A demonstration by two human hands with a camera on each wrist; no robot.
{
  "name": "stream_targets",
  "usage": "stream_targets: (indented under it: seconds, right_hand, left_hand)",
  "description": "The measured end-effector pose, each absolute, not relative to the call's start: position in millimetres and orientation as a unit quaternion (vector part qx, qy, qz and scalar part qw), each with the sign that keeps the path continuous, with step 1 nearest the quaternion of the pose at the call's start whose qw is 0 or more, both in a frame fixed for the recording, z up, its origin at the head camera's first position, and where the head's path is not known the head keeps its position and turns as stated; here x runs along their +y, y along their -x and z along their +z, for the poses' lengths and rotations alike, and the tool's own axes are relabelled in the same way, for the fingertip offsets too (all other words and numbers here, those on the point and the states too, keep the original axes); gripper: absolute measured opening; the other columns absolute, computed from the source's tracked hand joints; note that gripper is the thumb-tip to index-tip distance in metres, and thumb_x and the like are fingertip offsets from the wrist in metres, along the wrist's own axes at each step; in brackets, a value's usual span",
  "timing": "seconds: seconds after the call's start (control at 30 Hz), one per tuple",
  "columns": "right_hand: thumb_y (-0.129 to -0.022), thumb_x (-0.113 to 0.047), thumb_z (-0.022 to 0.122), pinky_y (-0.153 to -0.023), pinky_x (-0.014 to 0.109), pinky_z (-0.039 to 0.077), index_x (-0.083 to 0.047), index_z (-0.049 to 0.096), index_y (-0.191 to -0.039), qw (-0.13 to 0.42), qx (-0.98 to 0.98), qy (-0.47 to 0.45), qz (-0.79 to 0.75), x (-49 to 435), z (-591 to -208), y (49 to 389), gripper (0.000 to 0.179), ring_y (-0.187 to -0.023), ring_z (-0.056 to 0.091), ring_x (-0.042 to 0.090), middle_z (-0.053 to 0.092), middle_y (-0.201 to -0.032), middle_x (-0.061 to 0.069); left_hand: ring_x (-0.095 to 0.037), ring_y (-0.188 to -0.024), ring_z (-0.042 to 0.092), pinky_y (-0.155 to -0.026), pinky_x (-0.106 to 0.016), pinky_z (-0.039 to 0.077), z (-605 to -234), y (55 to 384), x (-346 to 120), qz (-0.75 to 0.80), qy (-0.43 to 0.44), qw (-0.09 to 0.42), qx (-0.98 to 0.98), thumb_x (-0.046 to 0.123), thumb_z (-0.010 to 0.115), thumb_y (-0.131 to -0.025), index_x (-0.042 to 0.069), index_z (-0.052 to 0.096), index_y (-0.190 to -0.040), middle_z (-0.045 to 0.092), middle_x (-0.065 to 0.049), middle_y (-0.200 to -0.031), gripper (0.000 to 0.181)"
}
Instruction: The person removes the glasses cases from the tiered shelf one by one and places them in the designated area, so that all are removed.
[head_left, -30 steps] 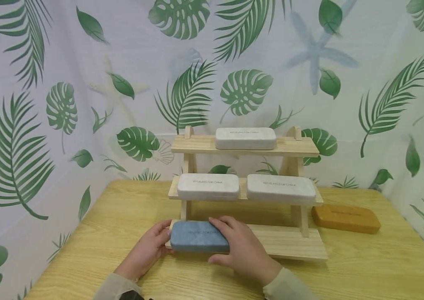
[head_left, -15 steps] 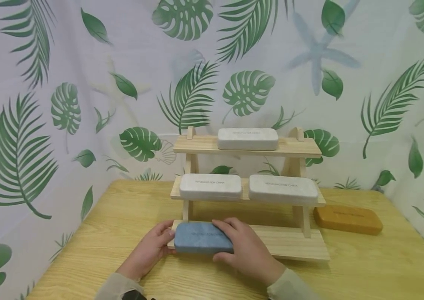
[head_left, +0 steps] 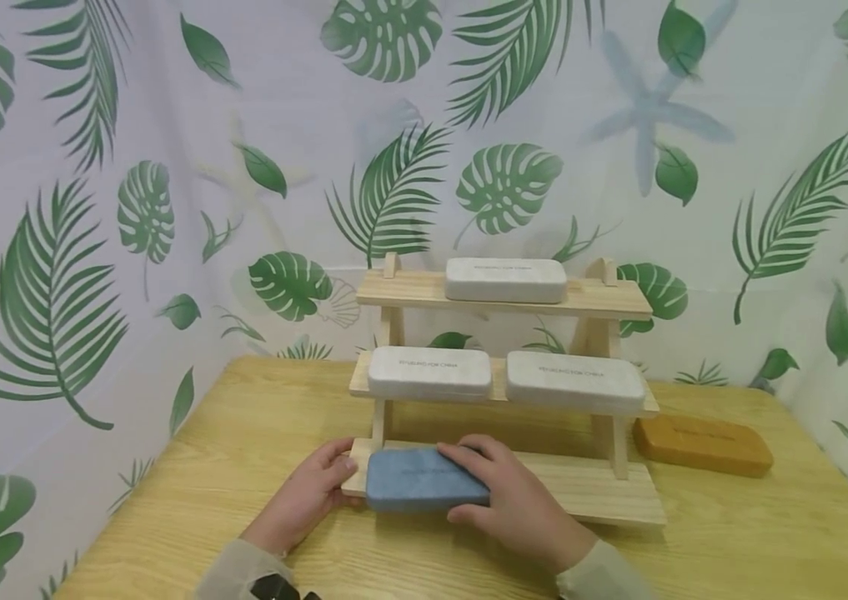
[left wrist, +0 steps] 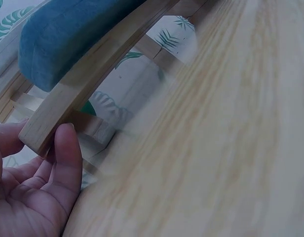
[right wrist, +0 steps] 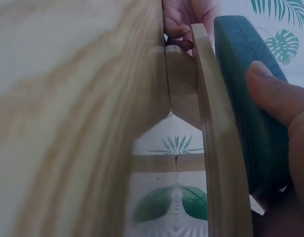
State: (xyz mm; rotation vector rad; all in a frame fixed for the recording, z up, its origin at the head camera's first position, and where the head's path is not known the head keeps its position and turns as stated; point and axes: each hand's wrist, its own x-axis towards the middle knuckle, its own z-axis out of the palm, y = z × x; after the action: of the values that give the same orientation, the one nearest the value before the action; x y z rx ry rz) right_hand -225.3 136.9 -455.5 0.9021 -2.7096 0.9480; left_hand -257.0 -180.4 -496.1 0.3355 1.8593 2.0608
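A blue glasses case lies along the left half of the bottom shelf of a three-tier wooden stand. My right hand holds its right end, thumb on the front side and fingers over the top. In the right wrist view the thumb presses against the blue case. My left hand grips the left end of that shelf board. The left wrist view has its thumb and fingers on either side of the board end, just short of the blue case.
Two white glasses cases, a left one and a right one, sit on the middle shelf. Another white case is on the top shelf. An orange case lies on the wooden table, right of the stand.
The blue case has slid right along the bottom shelf with my right hand, baring more of the board's left end. My left hand stays at the board end. The head view has shifted slightly.
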Motion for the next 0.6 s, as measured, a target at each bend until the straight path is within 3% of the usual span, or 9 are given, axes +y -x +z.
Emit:
stream_targets:
  seconds: [0.33,0.6]
  right_hand:
    - [-0.079,-0.031,0.089,-0.096,0.048,0.049,-0.036,0.050,-0.150,0.093,-0.886,-0.342,0.300,154,-451,223,0.081,-0.127,0.046,0.022,0.047,-0.142,-0.001]
    - [-0.080,-0.033,0.088,-0.098,0.047,0.049,-0.039,0.052,-0.147,0.093,-0.891,-0.322,0.306,179,-447,219,0.077,-0.127,0.045,0.019,0.046,-0.143,-0.006]
  left_hand:
    - [-0.025,-0.105,0.062,-0.083,-0.038,0.055,-498,259,-178,0.726,-0.107,0.171,0.657,0.019,0.048,-0.109,-0.006,0.025,-0.154,0.056,-0.019,-0.132,0.056]
    - [-0.026,-0.111,0.061,-0.085,-0.040,0.055,-498,258,-178,0.720,-0.103,0.171,0.665,0.023,0.049,-0.109,-0.004,0.024,-0.156,0.047,-0.025,-0.143,0.059]
